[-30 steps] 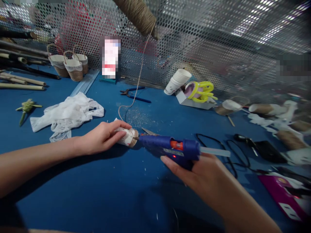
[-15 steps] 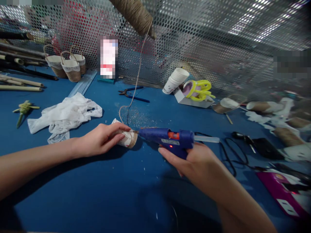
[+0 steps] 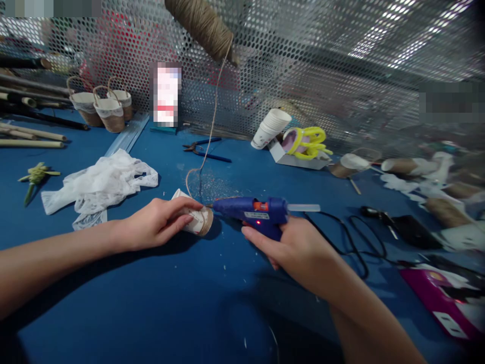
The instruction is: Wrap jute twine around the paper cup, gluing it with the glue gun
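My left hand (image 3: 161, 222) is closed around a white paper cup (image 3: 195, 222) lying tilted on its side, its base end to the right and partly wrapped in brown twine. A blue hot glue gun (image 3: 250, 210) with a lit red light is gripped in my right hand (image 3: 291, 242). Its nozzle is at the cup's base end; whether it touches is hard to tell. A clear glue stick (image 3: 304, 208) sticks out of the gun's back. Twine (image 3: 214, 116) runs from the cup up to a hanging spool (image 3: 202, 28).
White lace (image 3: 109, 179) lies left of the cup, pliers (image 3: 208, 150) behind it. Small twine baskets (image 3: 109, 116) and a phone (image 3: 165, 96) stand at the mesh wall. Stacked cups (image 3: 270, 130) are back right. A black cord (image 3: 350, 247) and purple power strip (image 3: 435, 298) lie right.
My right hand and the glue gun have shifted slightly left, and the glue stick shows shorter behind the gun. The view has tilted a little. My left hand keeps hold of the cup.
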`<state>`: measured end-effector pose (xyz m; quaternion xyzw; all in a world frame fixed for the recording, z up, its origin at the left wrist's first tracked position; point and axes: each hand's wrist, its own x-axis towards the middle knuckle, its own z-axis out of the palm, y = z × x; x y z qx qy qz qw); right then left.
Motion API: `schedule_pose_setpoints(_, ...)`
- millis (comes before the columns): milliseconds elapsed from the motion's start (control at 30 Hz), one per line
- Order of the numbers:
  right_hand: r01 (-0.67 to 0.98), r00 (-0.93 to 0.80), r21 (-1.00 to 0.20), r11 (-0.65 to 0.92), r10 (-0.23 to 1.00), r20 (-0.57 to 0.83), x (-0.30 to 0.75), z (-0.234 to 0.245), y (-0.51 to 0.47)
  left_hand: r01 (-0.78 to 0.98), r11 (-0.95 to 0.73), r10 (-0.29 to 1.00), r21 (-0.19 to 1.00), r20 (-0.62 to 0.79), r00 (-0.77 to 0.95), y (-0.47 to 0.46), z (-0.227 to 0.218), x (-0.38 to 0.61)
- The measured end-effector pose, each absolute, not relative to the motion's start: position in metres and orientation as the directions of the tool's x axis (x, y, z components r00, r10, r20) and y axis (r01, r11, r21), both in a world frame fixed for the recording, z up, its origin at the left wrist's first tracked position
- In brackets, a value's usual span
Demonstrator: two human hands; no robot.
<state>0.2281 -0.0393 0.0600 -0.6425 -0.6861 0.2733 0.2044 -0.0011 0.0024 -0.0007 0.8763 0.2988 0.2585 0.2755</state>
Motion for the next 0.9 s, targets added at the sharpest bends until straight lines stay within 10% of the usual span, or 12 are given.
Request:
schedule_pose_setpoints(100, 0.753, 0.005, -0.644, -0.136, 0.980, -0.201, 0.235, 0.058, -0.032, 0.384, -0.668, 0.669, 0.638, 0.290, 0.684, 0.002, -0.001, -0.001)
schedule_pose_setpoints(267, 0.870, 0.148, -0.482, -0.107, 0.988, 0.049, 0.260, 0.048, 0.003, 0.344, -0.698, 0.651, 0.629, 0.355, 0.672, -0.001, 0.002, 0.000)
schedule_pose_setpoints(733, 0.952, 0.104, -0.297, -0.077, 0.992, 0.077, 0.257, 0.026, 0.029, 0.192, -0.831, 0.474, 0.521, 0.487, 0.734, -0.012, 0.009, 0.002)
schedule_pose_setpoints(800, 0.927, -0.054, -0.371, 0.053, 0.999, 0.006, 0.236, 0.035, 0.018, 0.164, -0.840, 0.449, 0.518, 0.492, 0.746, -0.013, 0.008, 0.003)
schedule_pose_setpoints(900, 0.565, -0.502, -0.808, 0.167, 0.847, -0.176, 0.205, 0.043, 0.005, 0.129, -0.853, 0.412, 0.506, 0.499, 0.763, -0.014, 0.007, 0.003)
